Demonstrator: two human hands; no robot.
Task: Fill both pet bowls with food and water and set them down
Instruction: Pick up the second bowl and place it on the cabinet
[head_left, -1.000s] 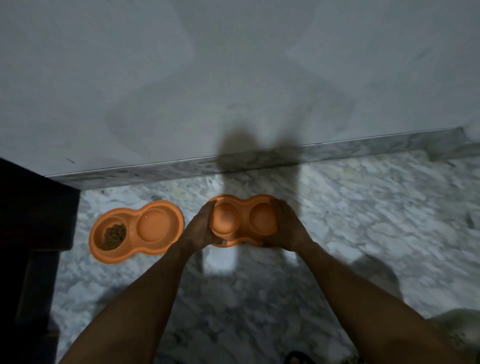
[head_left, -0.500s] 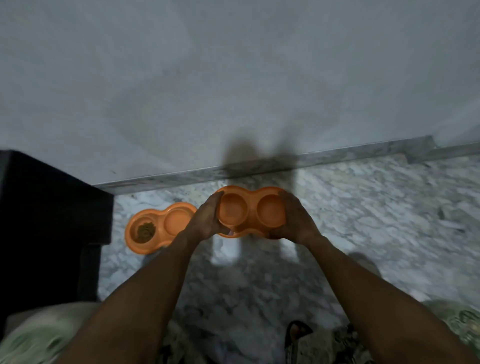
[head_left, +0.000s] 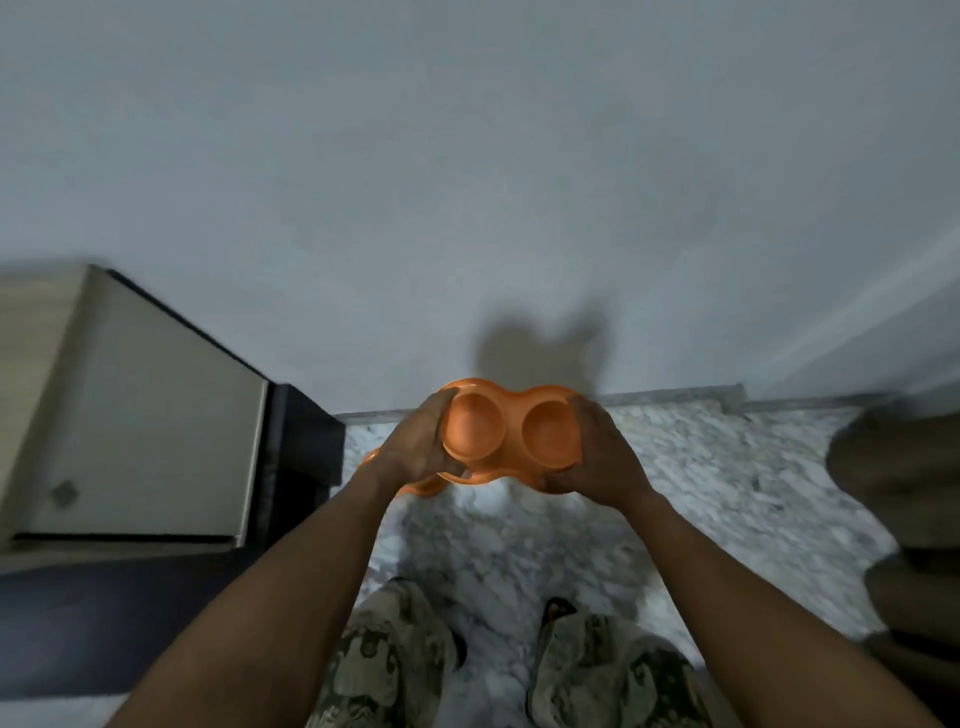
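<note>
Above a marbled grey-and-white floor (head_left: 701, 483), in front of a plain pale wall (head_left: 467, 182), a person stands looking down at their own arms. The wall fills the upper half of the view and meets the floor at a narrow stone skirting (head_left: 670, 397). On the left stands a cabinet (head_left: 150, 415) with a light top and dark sides, close against the wall. At the right edge sits a blurred, dull brown shape (head_left: 904, 483) that cannot be made out.

Low in the view are the person's camouflage-patterned trouser legs (head_left: 395, 660) and a dark sandal (head_left: 558, 608) on the floor.

Held up in the air between both hands is an orange double pet bowl (head_left: 511, 431), tilted toward the camera so both round wells show; both look bare inside. The left hand (head_left: 415, 452) is clamped on its left end, thumb over the near rim, and the right hand (head_left: 597, 457) is wrapped around its right end. The bowl's shadow falls on the wall just above it.

Behind the left wrist, a small orange sliver of a second bowl (head_left: 423, 486) lies on the floor, mostly hidden.
</note>
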